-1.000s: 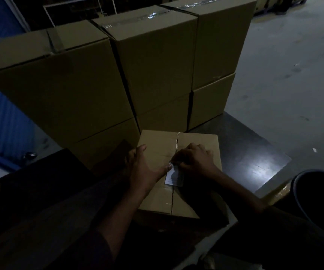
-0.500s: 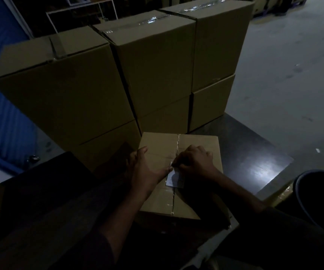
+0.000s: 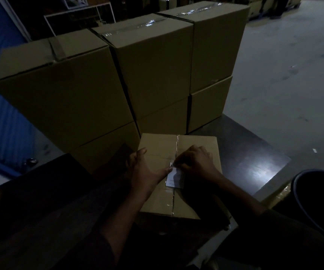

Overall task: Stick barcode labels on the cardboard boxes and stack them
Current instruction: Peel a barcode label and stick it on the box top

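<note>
A small box (image 3: pixel 178 172) is set on a dark table (image 3: pixel 250 158), nearest the camera. A label (image 3: pixel 173 177) lies across its taped seam, pinned by the left hand's (image 3: pixel 145 170) thumb and pressed under the curled fingers of the right hand (image 3: pixel 196 164). Behind, stacked boxes (image 3: pixel 137 75) are ranged two high.

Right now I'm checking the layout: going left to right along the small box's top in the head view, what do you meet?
Left hand resting on the small brown cardboard box → white barcode label on the taped seam → right hand pressing the label's top edge → glossy dark tabletop → dark round bin.
</note>
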`<state>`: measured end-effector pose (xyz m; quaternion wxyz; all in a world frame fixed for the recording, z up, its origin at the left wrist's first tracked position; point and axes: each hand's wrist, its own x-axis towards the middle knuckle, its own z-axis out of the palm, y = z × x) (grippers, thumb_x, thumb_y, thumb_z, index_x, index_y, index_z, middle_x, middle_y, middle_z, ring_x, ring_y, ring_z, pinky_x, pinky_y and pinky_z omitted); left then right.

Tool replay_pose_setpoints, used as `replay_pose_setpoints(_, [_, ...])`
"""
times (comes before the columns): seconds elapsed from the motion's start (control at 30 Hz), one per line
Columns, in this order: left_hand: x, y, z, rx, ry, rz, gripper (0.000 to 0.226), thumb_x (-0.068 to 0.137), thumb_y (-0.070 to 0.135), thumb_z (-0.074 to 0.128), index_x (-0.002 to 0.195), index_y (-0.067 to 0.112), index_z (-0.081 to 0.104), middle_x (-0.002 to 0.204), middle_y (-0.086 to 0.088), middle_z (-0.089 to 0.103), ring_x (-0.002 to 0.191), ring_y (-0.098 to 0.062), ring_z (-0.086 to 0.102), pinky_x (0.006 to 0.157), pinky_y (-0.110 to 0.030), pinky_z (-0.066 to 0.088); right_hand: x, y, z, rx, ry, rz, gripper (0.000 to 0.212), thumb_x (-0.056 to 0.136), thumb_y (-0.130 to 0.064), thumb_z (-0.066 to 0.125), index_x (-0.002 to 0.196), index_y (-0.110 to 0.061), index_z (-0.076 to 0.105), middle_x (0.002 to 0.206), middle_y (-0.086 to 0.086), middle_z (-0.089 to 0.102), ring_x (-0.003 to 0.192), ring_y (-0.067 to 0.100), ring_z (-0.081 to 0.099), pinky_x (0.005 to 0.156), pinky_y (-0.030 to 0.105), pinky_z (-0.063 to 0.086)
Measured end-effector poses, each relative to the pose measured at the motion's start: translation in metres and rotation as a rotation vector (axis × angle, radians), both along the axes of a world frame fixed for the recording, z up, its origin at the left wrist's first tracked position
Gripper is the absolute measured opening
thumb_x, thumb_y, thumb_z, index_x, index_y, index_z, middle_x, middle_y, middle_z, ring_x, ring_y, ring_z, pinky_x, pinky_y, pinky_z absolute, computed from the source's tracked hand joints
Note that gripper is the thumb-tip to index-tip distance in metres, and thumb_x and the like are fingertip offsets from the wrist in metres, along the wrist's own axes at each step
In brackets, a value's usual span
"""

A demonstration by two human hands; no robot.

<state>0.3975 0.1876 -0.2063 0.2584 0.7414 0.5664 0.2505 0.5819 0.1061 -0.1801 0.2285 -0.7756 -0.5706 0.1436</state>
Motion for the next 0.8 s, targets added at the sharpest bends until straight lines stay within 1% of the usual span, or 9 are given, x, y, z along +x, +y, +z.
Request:
replay_pose_setpoints(0.1, [0.0, -0.001, 0.002, 0.001, -0.009, -0.002, 0.11, 0.058, 0.07, 0.092, 0.15, 0.034, 0.043, 0.155, 0.001, 0.036, 0.142, -0.021, 0.033, 0.098, -0.033, 0.029, 0.002, 0.0, 0.001, -0.009, 0.019, -0.01, 0.014, 0.089, -0.039, 0.069, 0.101, -0.036, 0.076, 0.116, -0.001, 0.059, 0.116, 0.023, 0.044, 0.084, 0.033, 0.024])
replay_pose_setpoints(0.2, [0.0, -0.002, 0.002, -0.013, -0.016, -0.003, 0.108, 0.06, 0.066, 0.093, 0.15, 0.036, 0.042, 0.156, 0.002, 0.035, 0.143, -0.022, 0.033, 0.098, -0.034, 0.03, 0.003, -0.002, -0.008, 0.043, -0.018, 0.002, 0.017, 0.09, -0.041, 0.068, 0.105, -0.039, 0.075, 0.112, -0.005, 0.057, 0.11, 0.02, 0.045, 0.086, 0.034, 0.032])
replay_pose_setpoints(0.3, [-0.001, -0.002, 0.004, -0.031, -0.01, -0.003, 0.108, 0.06, 0.067, 0.093, 0.15, 0.037, 0.041, 0.158, 0.002, 0.034, 0.144, -0.022, 0.034, 0.1, -0.037, 0.033, 0.005, -0.005, -0.011, 0.034, 0.024, -0.013, 0.014, 0.088, -0.041, 0.07, 0.098, -0.032, 0.077, 0.106, -0.009, 0.053, 0.105, 0.015, 0.042, 0.094, 0.039, 0.039])
replay_pose_setpoints(0.4, [-0.002, -0.002, 0.006, -0.051, -0.015, -0.005, 0.108, 0.06, 0.066, 0.093, 0.151, 0.038, 0.04, 0.159, 0.002, 0.033, 0.143, -0.023, 0.035, 0.101, -0.038, 0.037, -0.003, -0.018, -0.01, 0.071, 0.073, -0.094, 0.009, 0.086, -0.036, 0.073, 0.091, -0.029, 0.076, 0.107, -0.008, 0.056, 0.11, 0.019, 0.047, 0.096, 0.04, 0.04])
replay_pose_setpoints(0.5, [-0.001, -0.002, 0.005, -0.067, -0.071, -0.009, 0.11, 0.06, 0.06, 0.096, 0.152, 0.036, 0.041, 0.158, 0.001, 0.034, 0.142, -0.023, 0.037, 0.101, -0.037, 0.038, -0.024, -0.056, -0.009, 0.095, 0.004, -0.216, 0.018, 0.088, -0.036, 0.071, 0.105, -0.032, 0.072, 0.123, -0.005, 0.056, 0.119, 0.018, 0.044, 0.098, 0.038, 0.039])
replay_pose_setpoints(0.6, [-0.001, -0.002, 0.007, -0.082, -0.114, -0.012, 0.112, 0.061, 0.055, 0.098, 0.155, 0.032, 0.041, 0.159, -0.001, 0.036, 0.141, -0.024, 0.041, 0.099, -0.034, 0.038, -0.042, -0.09, -0.012, 0.11, -0.183, -0.256, 0.029, 0.088, -0.041, 0.068, 0.117, -0.038, 0.068, 0.133, -0.008, 0.055, 0.128, 0.019, 0.046, 0.107, 0.048, 0.033])
replay_pose_setpoints(0.67, [-0.002, -0.003, 0.007, -0.099, -0.107, -0.008, 0.114, 0.061, 0.056, 0.097, 0.156, 0.031, 0.039, 0.16, -0.002, 0.037, 0.14, -0.026, 0.043, 0.103, -0.038, 0.043, -0.044, -0.094, -0.016, 0.096, -0.269, -0.241, 0.035, 0.087, -0.046, 0.066, 0.122, -0.041, 0.065, 0.137, -0.009, 0.055, 0.132, 0.021, 0.045, 0.108, 0.057, 0.035])
replay_pose_setpoints(0.73, [-0.001, -0.004, 0.007, -0.113, -0.106, 0.0, 0.111, 0.064, 0.056, 0.096, 0.156, 0.033, 0.038, 0.159, -0.002, 0.037, 0.139, -0.026, 0.045, 0.105, -0.043, 0.047, -0.041, -0.09, -0.018, 0.065, -0.26, -0.202, 0.043, 0.088, -0.046, 0.064, 0.13, -0.039, 0.061, 0.143, -0.005, 0.051, 0.137, 0.023, 0.04, 0.104, 0.054, 0.042])
replay_pose_setpoints(0.8, [-0.001, -0.005, 0.008, -0.13, -0.131, 0.034, 0.099, 0.073, 0.051, 0.092, 0.155, 0.033, 0.04, 0.158, -0.003, 0.036, 0.139, -0.028, 0.046, 0.107, -0.046, 0.048, -0.036, -0.086, -0.018, 0.048, -0.245, -0.144, 0.049, 0.089, -0.044, 0.066, 0.136, -0.037, 0.057, 0.148, -0.003, 0.047, 0.14, 0.024, 0.036, 0.104, 0.05, 0.045])
